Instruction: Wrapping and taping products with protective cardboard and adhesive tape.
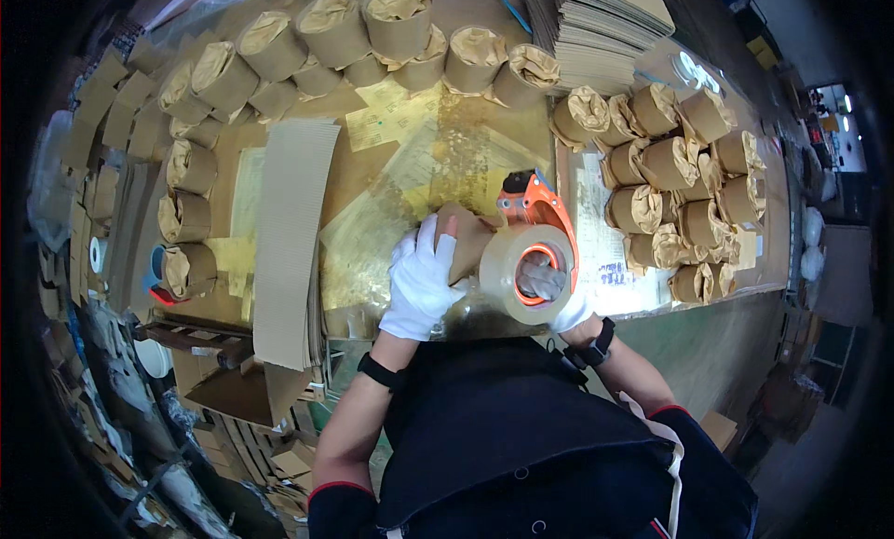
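Note:
My left hand point(419, 287), in a white glove with one bare fingertip, lies around a brown cardboard piece point(468, 233) low over the table's near edge. Its fingers press the piece's left side and top; its full shape is partly hidden. To its right, my right hand point(575, 313) grips an orange tape dispenser point(542, 200) loaded with a wide roll of tan tape point(501, 276). That roll hides most of the right hand. The dispenser's dark head points away from me, and the roll is right beside the cardboard piece.
Brown cylinders stuffed with crumpled paper point(398, 27) line the table's far and left sides. More cylinders point(669, 163) crowd the right side. A stack of corrugated strips point(296, 231) lies left of my hands. Flat cardboard sheets point(615, 31) are piled at the back right.

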Tool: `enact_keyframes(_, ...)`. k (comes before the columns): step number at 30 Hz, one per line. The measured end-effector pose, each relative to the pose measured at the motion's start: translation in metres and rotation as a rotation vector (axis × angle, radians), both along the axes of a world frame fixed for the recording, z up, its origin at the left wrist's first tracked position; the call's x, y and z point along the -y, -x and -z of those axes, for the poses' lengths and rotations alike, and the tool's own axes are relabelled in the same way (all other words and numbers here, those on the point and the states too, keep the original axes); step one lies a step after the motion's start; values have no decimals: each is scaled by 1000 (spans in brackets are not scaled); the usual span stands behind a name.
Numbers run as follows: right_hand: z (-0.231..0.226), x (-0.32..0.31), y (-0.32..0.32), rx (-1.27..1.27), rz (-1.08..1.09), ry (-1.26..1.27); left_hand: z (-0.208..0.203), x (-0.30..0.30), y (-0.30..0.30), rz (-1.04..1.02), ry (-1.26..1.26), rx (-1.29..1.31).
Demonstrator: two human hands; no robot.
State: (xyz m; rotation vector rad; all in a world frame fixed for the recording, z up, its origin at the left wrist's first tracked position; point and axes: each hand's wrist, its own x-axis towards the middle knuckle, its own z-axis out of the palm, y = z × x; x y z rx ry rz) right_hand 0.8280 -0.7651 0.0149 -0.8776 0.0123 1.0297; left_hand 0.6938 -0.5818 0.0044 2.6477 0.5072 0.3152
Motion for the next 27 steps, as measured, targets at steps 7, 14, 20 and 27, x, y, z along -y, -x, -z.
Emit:
enact_keyframes(7, 60, -53, -24, -96, -94, -88, 4, -6, -3, 1, 133, 43)
enact_keyframes(14, 18, -112, -28, -537, -121, -306, 13, -5, -1, -111, 190, -30)
enact_keyframes(20, 35, -120, -21, -145, -141, -236, 25, -1, 2, -107, 188, 10)
enact_keyframes(27, 29, -134, -23, -438, -211, -324, -16, -35, 16, -57, 485, -2)
